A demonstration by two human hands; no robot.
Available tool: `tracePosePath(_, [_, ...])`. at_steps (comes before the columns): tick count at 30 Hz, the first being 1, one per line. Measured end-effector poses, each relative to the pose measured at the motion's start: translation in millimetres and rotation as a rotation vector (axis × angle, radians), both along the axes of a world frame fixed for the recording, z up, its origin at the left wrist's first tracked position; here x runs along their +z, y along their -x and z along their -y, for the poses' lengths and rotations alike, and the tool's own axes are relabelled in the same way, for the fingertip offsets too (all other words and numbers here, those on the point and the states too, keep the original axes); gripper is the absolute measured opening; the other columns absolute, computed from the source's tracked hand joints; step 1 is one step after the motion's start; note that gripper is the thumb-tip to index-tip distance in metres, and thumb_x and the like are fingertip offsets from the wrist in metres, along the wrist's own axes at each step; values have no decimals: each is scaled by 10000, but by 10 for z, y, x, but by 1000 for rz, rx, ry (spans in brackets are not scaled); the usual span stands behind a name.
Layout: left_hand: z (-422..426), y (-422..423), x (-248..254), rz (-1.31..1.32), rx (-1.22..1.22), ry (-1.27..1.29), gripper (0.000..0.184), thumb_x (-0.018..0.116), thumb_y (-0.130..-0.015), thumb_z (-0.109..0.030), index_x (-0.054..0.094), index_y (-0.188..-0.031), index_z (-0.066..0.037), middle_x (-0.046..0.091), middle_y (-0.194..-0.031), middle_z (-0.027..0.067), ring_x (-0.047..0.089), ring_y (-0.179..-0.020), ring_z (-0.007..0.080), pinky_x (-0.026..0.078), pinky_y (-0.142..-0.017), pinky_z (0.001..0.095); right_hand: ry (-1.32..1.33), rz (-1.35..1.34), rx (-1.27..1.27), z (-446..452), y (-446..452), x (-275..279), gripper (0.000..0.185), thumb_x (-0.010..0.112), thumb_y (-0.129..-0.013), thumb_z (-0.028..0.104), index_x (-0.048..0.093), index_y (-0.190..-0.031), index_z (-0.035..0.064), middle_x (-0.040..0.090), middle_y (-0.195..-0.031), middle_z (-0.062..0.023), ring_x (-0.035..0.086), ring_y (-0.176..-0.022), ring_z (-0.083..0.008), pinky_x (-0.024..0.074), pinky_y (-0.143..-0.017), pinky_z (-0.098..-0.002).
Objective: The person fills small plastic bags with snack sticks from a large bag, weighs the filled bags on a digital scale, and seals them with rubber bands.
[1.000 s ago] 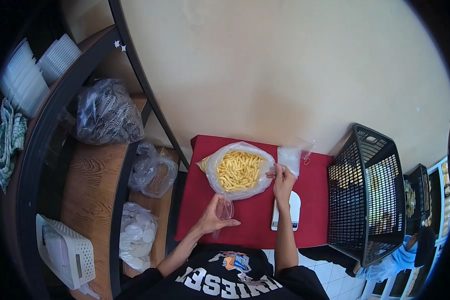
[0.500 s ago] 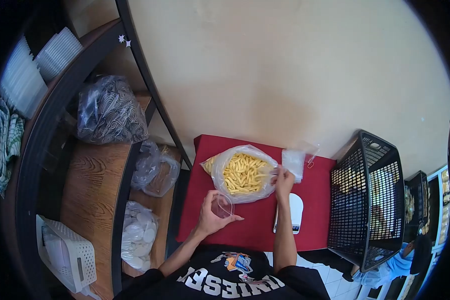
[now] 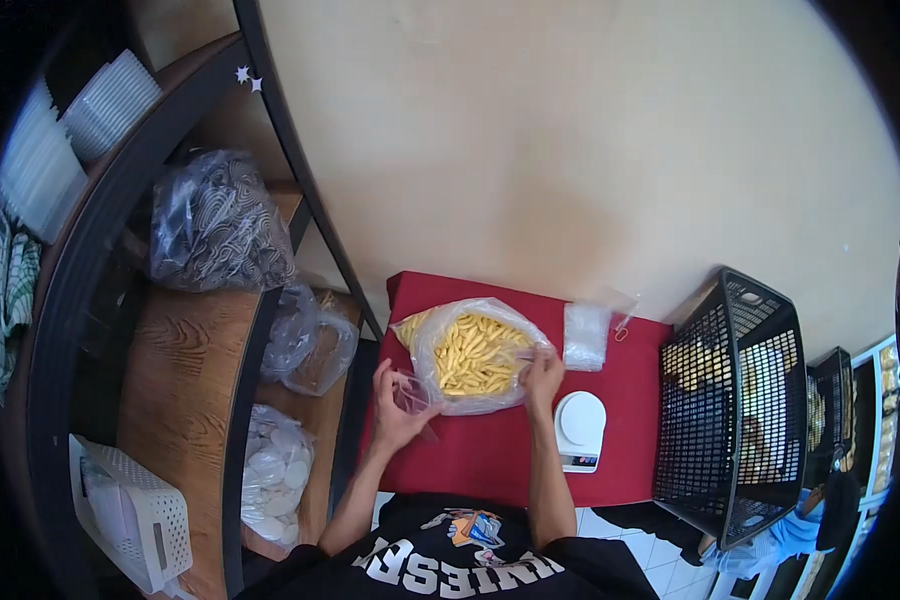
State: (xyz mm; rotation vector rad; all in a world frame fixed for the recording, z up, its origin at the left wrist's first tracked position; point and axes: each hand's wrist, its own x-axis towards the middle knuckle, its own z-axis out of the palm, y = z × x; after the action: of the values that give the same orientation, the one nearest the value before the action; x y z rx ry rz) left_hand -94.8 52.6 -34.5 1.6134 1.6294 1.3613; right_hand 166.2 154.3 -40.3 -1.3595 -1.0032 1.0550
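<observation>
Now my left grip (image 3: 398, 424) sits just beside the snack bag (image 3: 426, 352), off its near left side, with the thumb and fingers curled around a small clear bag (image 3: 410, 392) and holding it. Half a second ago I had that hand in front of the snack bag's near rim; it has since shifted left and a little farther from me. My right grip (image 3: 544, 380) has moved too: earlier it was just outside the snack bag's right edge, and now its fingers bend over that rim towards the yellow snacks (image 3: 468, 355) heaped inside. Those fingers are close together, but I cannot tell whether they pinch anything, since the clear plastic there blurs into the rim.

The snack bag itself has stayed upright and open on the red-covered bench (image 3: 482, 455). To its right and nearer me is the white scale (image 3: 581, 425); my right arm crossed the scale's edge before and is clear of it now. Just right of the snack bag, on the far side, lie the flat clear bags (image 3: 585, 338), and well to its right stands the black basket (image 3: 733, 390).
</observation>
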Motion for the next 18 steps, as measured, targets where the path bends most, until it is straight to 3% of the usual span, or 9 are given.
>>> tracePosePath(1, [-2, 66, -11, 241, -98, 131, 716, 971, -672, -176, 486, -1177, -28, 566, -1153, 97, 584, -1109, 208, 500, -1001, 402, 4, 58, -15, 72, 84, -58, 241, 536, -1070, 179, 613, -970, -25, 573, -630, -25, 469, -422, -71, 345, -376, -246])
tracePosePath(2, [-22, 29, -44, 789, -191, 293, 842, 973, -660, -148, 462, -1314, -5, 515, -1152, 48, 523, -1189, 189, 439, -1084, 392, 35, -78, 100, 51, 137, -192, 253, 532, -1073, 182, 613, -941, -19, 552, -605, -13, 453, -412, -69, 333, -372, -250])
tracePosePath(3, [-37, 1, 10, 789, -184, 295, 842, 973, -660, -148, 462, -1314, -5, 515, -1152, 48, 523, -1189, 189, 439, -1084, 392, 40, -79, 104, 50, 130, -192, 253, 532, -1073, 182, 613, -941, -19, 552, -605, -13, 453, -412, -69, 333, -372, -250])
tracePosePath(5, [-129, -30, 106, 445, -308, 192, 730, 963, -702, -162, 471, -1221, -17, 523, -1180, 46, 570, -1053, 145, 475, -979, 337, 80, -129, 171, -27, 85, -142, 248, 535, -1074, 184, 607, -944, -15, 528, -597, -3, 445, -408, -76, 319, -372, -256])
tracePosePath(6, [-168, -67, -23, 454, -286, 110, 785, 965, -700, -164, 463, -1289, -30, 503, -1223, 47, 530, -1090, 148, 443, -991, 316, 72, -134, -8, -52, 112, -145, 240, 543, -1070, 178, 598, -946, -19, 525, -607, -5, 438, -406, -78, 313, -371, -261])
tracePosePath(10, [-244, -178, 83, 340, -344, 86, 834, 966, -696, -166, 450, -1337, -36, 477, -1262, 45, 484, -1148, 151, 423, -1008, 316, 224, -198, 187, -16, 312, -80, 238, 551, -1069, 186, 581, -967, -27, 549, -638, -32, 438, -416, -75, 314, -376, -268])
tracePosePath(12, [-269, -190, 24, 396, -389, 131, 951, 972, -685, -175, 405, -1435, -28, 460, -1286, 45, 470, -1184, 158, 415, -1038, 333, 197, -158, 80, -75, 255, -76, 234, 542, -1071, 183, 576, -981, -30, 547, -639, -37, 435, -415, -81, 310, -378, -272])
tracePosePath(14, [-263, -223, -77, 293, -373, 124, 946, 974, -681, -177, 409, -1424, -28, 450, -1291, 45, 469, -1187, 162, 414, -1043, 334, 163, -113, -20, -94, 294, -116, 229, 532, -1074, 180, 572, -995, -32, 544, -640, -43, 433, -415, -86, 306, -380, -276])
tracePosePath(18, [-230, -242, -38, 150, -356, 147, 972, 997, -642, -226, 427, -1403, -24, 440, -1344, 72, 499, -1192, 191, 438, -1036, 347, 248, -325, 115, -102, 359, -150, 226, 498, -1074, 151, 559, -940, -20, 533, -628, -45, 419, -414, -100, 310, -390, -286])
